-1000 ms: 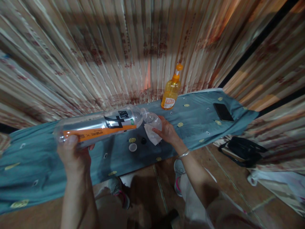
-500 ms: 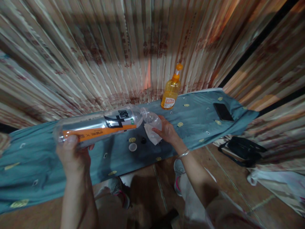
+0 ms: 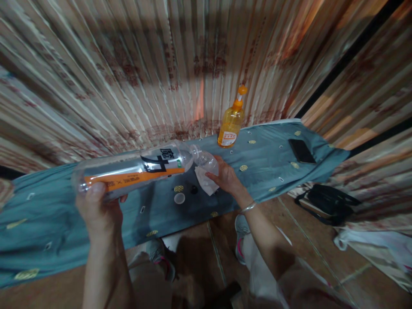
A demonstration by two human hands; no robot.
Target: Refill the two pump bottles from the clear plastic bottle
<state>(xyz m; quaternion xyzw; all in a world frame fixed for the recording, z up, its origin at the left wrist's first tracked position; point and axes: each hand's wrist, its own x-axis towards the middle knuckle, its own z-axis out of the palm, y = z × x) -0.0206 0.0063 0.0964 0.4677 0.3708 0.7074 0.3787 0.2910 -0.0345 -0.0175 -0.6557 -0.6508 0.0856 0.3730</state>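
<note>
The left hand (image 3: pixel 96 208) grips the base of a large clear bottle (image 3: pixel 131 171) with an orange-striped label, held on its side above a table draped in blue cloth (image 3: pixel 48 223). Its mouth meets a small clear bottle (image 3: pixel 207 161) held by the right hand (image 3: pixel 227 178) with a white tissue (image 3: pixel 205 182). A white cap (image 3: pixel 179 198) lies on the cloth; an orange pump bottle (image 3: pixel 231 122) and a black phone (image 3: pixel 301 151) sit farther off

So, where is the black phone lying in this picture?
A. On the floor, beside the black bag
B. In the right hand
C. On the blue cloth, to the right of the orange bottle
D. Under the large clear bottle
C: the black phone lies flat on the blue cloth, right of the upright orange bottle, apart from both hands.
</note>
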